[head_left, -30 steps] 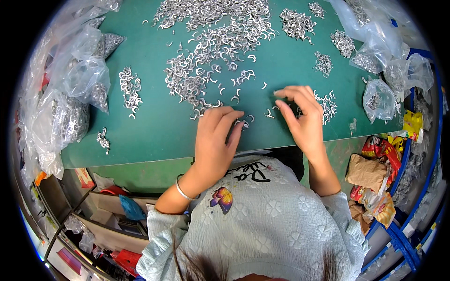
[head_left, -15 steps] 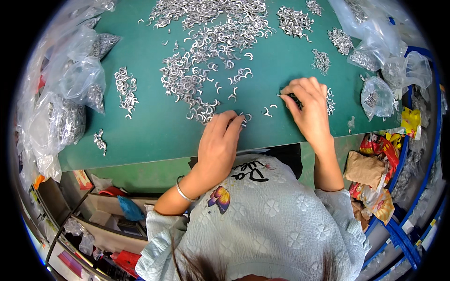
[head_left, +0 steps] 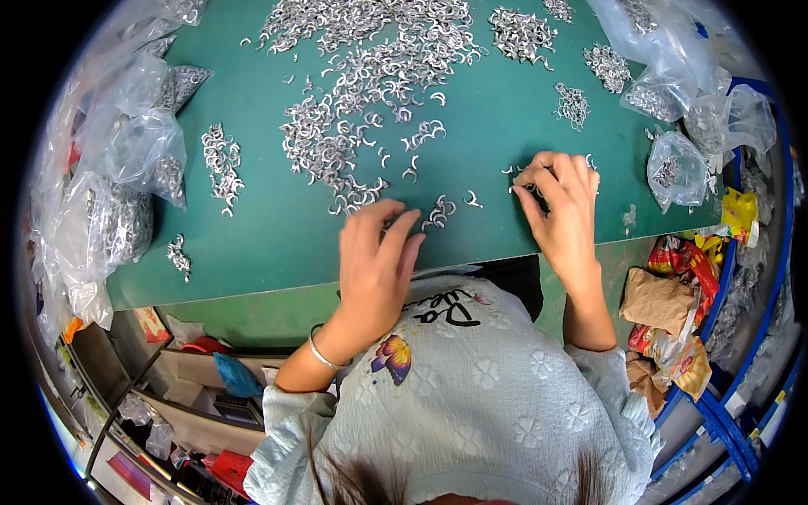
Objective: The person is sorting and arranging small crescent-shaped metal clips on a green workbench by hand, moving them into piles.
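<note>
Small silver crescent-shaped metal pieces (head_left: 324, 139) lie in a large loose heap on the green tabletop (head_left: 286, 244). My left hand (head_left: 370, 261) rests at the near end of the heap, its bent fingers apart. Close beside its fingertips is a little cluster of crescents (head_left: 438, 212), with a single crescent (head_left: 474, 199) just to the right. Farther right, my right hand (head_left: 562, 202) has thumb and index finger pinched together at the table, a bit of silver showing at their tips. Its curled fingers hide most of a small pile of pieces underneath.
Smaller piles (head_left: 221, 168) of silver parts stand at the left, and others (head_left: 522, 35) at the far right. Clear plastic bags (head_left: 147, 147) of parts line the left edge; more bags (head_left: 676, 172) sit along the right. Wrappers and a brown paper packet (head_left: 656, 301) lie beyond the right edge.
My left hand has drawn back leftward from the small cluster, leaving it uncovered. My right hand has shifted slightly right and nearer, over the small pile. Loose crescents between the hands have changed place.
</note>
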Demonstrator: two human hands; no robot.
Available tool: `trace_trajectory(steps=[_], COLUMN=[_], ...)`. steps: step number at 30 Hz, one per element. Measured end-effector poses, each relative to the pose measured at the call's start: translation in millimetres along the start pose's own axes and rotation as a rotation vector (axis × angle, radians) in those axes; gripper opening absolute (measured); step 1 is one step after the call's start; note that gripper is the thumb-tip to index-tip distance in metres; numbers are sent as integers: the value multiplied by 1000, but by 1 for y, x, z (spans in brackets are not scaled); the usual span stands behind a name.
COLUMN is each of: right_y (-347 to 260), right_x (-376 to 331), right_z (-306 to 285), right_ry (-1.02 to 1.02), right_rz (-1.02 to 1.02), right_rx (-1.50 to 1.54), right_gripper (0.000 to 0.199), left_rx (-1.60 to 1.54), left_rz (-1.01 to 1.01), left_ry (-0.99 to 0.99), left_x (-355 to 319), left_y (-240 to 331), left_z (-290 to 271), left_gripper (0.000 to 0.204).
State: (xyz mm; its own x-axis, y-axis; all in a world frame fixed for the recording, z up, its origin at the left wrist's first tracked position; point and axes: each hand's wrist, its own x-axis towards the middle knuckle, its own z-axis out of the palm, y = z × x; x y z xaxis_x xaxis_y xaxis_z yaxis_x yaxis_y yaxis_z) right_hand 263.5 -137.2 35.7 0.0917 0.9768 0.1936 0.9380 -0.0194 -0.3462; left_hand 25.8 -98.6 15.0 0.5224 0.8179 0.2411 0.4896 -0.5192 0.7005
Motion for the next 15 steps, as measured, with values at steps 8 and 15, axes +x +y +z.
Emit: trace_trajectory(steps=[8,15], right_y=[-3,-21], right_x=[-7,-10], right_z=[9,17], right_ry=[-17,-50], right_rz=[-37,-70], right_rx=[51,172], right_gripper=[17,17], left_rx=[155,115], left_rz=[-44,1], left_ry=[0,-31], left_x=[-1,8], left_y=[-2,5], left_z=[7,15], left_gripper=[39,35])
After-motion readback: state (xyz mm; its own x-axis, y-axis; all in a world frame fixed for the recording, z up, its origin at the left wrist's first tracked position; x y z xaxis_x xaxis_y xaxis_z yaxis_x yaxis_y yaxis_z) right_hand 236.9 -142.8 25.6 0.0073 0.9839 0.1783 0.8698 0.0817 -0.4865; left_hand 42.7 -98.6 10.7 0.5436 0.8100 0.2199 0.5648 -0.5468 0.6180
